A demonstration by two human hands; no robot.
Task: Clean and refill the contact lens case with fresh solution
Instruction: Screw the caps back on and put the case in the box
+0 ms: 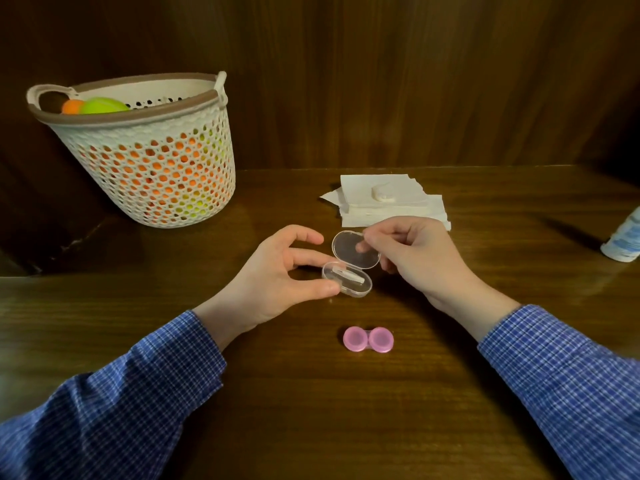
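Between the two hands, mid-table, a small clear hinged box (347, 279) is held just above the wood with its lid (355, 249) swung up and back. The base is pinched by the left hand (277, 275), thumb on the near edge and a fingertip on the far edge, remaining fingers spread loose. The lid's upper rim is pinched by the right hand (412, 252) between thumb and forefinger, other fingers curled in. A small white tool (348, 274) is seen lying inside the base; likely a lens applicator, type not confirmed.

The pink contact lens case (368, 339) sits closer to the body, flat on the table (311, 410), both caps on, untouched. The solution bottle (623, 239) is at the far right edge, partly cut off. A tissue stack (391, 202) with a small white item (382, 195) on top lies just behind the right hand.

Step in hand is judged as opening the accessory box to get the tool out. Advice:
- Base should be kept level so the tool is not tipped out.
- Lid should be eased fully back, not forced; the hinge looks thin.
- Box should be set down open near the tissues before the pink case is uncapped.

A perforated basket (180, 188) of orange and green balls stands well clear at the left.
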